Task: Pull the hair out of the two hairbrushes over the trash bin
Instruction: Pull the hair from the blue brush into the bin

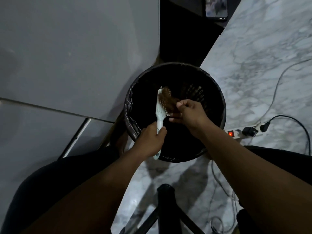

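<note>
A pale green hairbrush (159,107) is held over the round black trash bin (221,105), bristles turned to the right. My left hand (150,141) is closed around its handle. A clump of brown hair (168,100) sits in the bristles. My right hand (190,112) pinches the lower end of that clump beside the brush head. The bin is lined with a dark plastic bag and its inside is too dark to read. Only one brush is in view.
A white power strip (243,132) with a lit red switch and black plugs lies on the marble floor right of the bin, with cables trailing. A phone (216,7) lies at the top. Grey furniture panels fill the left. A black stool leg (166,200) stands below.
</note>
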